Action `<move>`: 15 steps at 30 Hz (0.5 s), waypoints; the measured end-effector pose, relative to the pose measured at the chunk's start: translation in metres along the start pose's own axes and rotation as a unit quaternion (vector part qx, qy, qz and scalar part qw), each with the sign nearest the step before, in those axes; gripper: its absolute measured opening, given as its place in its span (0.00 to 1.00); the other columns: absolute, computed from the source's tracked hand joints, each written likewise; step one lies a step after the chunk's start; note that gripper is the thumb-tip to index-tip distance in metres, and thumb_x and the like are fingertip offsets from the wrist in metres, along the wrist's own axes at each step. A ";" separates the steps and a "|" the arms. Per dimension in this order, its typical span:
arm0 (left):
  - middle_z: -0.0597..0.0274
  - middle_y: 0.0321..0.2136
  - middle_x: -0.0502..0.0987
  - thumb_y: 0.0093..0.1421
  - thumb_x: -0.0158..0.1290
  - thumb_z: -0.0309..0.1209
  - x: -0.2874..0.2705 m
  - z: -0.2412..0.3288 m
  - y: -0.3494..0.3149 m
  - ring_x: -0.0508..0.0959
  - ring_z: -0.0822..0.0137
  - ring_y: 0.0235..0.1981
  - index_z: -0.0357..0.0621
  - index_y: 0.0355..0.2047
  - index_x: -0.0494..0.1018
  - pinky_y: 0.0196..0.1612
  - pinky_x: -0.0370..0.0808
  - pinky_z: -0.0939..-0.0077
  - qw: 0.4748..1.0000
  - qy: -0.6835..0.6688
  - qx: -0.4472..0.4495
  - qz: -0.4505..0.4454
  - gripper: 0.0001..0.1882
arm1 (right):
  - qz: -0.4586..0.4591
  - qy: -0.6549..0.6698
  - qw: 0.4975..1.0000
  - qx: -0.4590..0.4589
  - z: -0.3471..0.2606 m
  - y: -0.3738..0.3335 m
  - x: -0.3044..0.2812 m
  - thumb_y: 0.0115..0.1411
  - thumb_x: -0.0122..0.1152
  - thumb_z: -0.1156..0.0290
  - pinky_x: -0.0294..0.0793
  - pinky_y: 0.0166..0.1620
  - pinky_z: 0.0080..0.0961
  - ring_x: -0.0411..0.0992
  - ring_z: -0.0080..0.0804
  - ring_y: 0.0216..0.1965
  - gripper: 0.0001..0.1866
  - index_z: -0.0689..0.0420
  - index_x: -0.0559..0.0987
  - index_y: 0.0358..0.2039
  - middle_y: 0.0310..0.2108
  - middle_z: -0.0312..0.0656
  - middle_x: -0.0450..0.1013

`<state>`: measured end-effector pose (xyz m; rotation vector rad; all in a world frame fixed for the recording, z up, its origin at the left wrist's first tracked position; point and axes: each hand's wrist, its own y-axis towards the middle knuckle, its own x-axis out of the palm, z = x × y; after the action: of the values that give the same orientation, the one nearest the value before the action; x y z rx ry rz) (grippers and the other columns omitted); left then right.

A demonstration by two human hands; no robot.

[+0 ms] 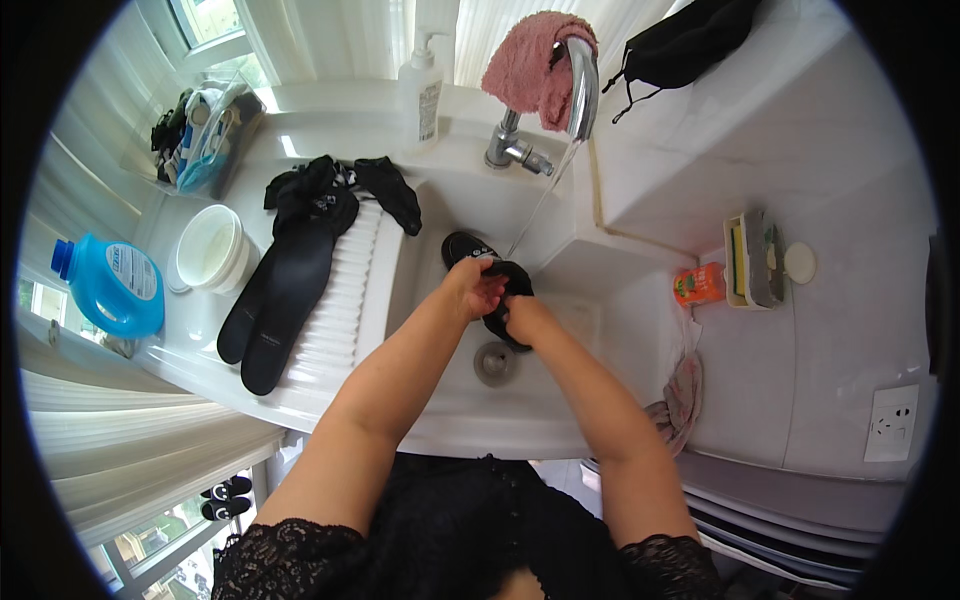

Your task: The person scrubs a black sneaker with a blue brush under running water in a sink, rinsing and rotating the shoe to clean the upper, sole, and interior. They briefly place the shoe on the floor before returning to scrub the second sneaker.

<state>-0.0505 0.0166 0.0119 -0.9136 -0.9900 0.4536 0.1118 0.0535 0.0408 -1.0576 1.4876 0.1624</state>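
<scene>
A black shoe (463,246) is tilted inside the white sink basin (570,350), under a thin stream of water from the chrome faucet (583,95). My left hand (474,288) grips the shoe's side near its opening, fingers curled. On the heel side, my right hand (529,320) is closed on the shoe's rim, its fingertips partly hidden. A round drain strainer (494,364) lies just below the shoe. To the left, two black insoles (290,300) rest on the ribbed washboard (362,270), with crumpled black cloth (325,195) at their upper end.
A pink towel (535,65) drapes over the faucet, beside a white pump bottle (420,95). At the left stand a blue detergent bottle (112,285), a white tub (212,250) and a clear bin (205,140). A wall holder (755,260) with a sponge juts out at right.
</scene>
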 end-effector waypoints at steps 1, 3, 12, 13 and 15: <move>0.59 0.41 0.76 0.61 0.50 0.42 -0.001 0.002 0.000 0.70 0.65 0.38 0.45 0.40 0.73 0.45 0.64 0.67 1.000 0.006 -0.001 0.002 0.15 | 0.023 0.000 1.000 0.003 0.006 0.005 0.016 0.56 0.57 0.69 0.74 0.47 0.42 0.74 0.52 0.42 0.25 0.52 0.71 0.56 0.41 0.53 0.76; 0.58 0.40 0.76 0.61 0.51 0.41 -0.011 0.001 -0.009 0.71 0.64 0.36 0.44 0.40 0.73 0.41 0.66 0.69 0.997 0.047 0.028 0.051 0.14 | 0.064 0.029 0.998 -0.008 0.005 -0.002 0.023 0.57 0.57 0.66 0.74 0.45 0.43 0.75 0.54 0.40 0.23 0.52 0.72 0.54 0.38 0.52 0.76; 0.61 0.42 0.74 0.65 0.47 0.43 -0.003 -0.017 -0.027 0.70 0.60 0.48 0.47 0.43 0.72 0.54 0.65 0.55 0.995 -0.050 0.074 0.048 0.15 | 0.099 0.089 0.991 0.018 -0.025 0.047 0.031 0.56 0.53 0.70 0.76 0.42 0.46 0.77 0.53 0.38 0.15 0.54 0.76 0.46 0.38 0.54 0.77; 0.61 0.43 0.74 0.65 0.47 0.43 -0.005 -0.013 -0.025 0.70 0.60 0.48 0.47 0.44 0.72 0.54 0.64 0.54 0.995 -0.055 0.075 0.046 0.15 | 0.095 0.076 0.992 0.015 -0.026 0.052 0.027 0.57 0.52 0.69 0.75 0.42 0.47 0.76 0.53 0.39 0.15 0.55 0.76 0.45 0.37 0.54 0.77; 0.60 0.45 0.73 0.65 0.48 0.44 -0.009 -0.006 -0.028 0.69 0.60 0.51 0.47 0.44 0.72 0.57 0.61 0.54 0.996 -0.062 0.047 0.040 0.15 | 0.077 0.057 0.995 0.022 -0.027 0.043 0.031 0.59 0.50 0.67 0.74 0.42 0.47 0.76 0.52 0.39 0.14 0.55 0.76 0.44 0.35 0.53 0.77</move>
<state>-0.0515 -0.0077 0.0292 -0.8494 -1.0389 0.6252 0.0688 0.0447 0.0009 -0.9300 1.6697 0.1804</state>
